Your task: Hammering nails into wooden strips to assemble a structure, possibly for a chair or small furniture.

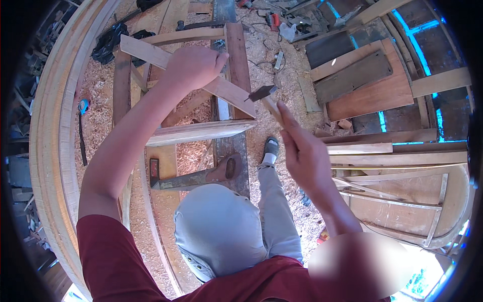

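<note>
A pale wooden slat (232,94) lies diagonally across a wooden frame (235,60) built of planks. My left hand (193,68) is closed over the slat's middle, its fingertips mostly hidden. In my right hand (304,151) is the wooden handle of a hammer (262,93). The hammer's dark head hovers by the slat's right end, where a thin nail-like tip shows; I cannot tell whether they touch. Closer to me, the frame's thick front plank (201,132) runs sideways beneath the slat.
A handsaw (219,172) with a brown handle lies in front of the frame. Long curved boards (58,141) stand at left, near a blue tape measure (83,105). Wood panels (370,95) and strips lean at right. Shavings cover the floor, with a power strip (278,60) and cords.
</note>
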`<move>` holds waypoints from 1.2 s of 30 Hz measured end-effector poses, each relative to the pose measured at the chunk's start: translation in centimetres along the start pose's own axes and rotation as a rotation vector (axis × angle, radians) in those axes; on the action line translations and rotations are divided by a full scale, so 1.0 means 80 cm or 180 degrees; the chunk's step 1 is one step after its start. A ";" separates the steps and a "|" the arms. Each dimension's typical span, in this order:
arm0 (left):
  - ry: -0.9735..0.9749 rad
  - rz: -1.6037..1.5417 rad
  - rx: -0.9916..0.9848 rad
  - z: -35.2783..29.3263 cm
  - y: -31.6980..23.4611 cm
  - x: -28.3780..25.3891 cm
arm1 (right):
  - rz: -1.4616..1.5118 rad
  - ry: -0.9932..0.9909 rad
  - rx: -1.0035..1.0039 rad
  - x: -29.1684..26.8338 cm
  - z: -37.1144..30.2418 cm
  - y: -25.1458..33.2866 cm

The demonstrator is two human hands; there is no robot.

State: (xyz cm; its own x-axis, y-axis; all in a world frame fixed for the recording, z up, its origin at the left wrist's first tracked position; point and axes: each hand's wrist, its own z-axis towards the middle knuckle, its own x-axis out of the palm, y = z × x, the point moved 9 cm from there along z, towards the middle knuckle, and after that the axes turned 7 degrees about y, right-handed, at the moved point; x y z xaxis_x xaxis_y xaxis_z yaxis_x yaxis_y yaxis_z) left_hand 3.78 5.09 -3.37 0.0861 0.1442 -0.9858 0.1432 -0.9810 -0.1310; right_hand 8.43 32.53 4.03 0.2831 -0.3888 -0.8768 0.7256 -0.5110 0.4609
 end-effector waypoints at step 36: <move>-0.0166 -0.0199 0.0035 -0.003 -0.001 -0.006 | 0.0304 -0.0440 -0.0273 -0.052 0.009 0.048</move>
State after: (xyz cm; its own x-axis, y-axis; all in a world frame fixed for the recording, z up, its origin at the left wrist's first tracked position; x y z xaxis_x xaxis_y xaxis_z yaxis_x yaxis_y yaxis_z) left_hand 3.96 5.17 -2.86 0.0258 0.1986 -0.9797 0.1358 -0.9717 -0.1934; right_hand 9.60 31.62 9.54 0.2687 -0.5371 -0.7996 0.7521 -0.4017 0.5225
